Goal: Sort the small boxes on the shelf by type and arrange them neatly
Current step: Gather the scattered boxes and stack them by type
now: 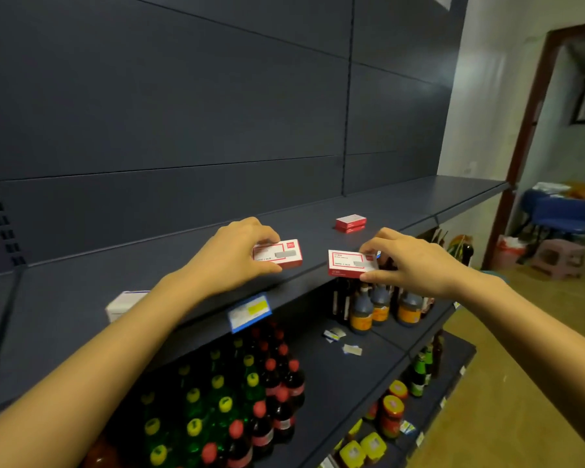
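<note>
Gripping a red-and-white box [281,254] in the left hand [237,251], on or just above the dark shelf [81,292] | right hand [416,261] pinching a second box [350,263] at the shelf's front edge | stacked red boxes [350,223] farther back | white box [124,304] at left

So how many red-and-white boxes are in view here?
4. One box is in the left hand, another in the right hand, and a stack of what looks like two sits farther back on the shelf. More may be hidden.
</note>
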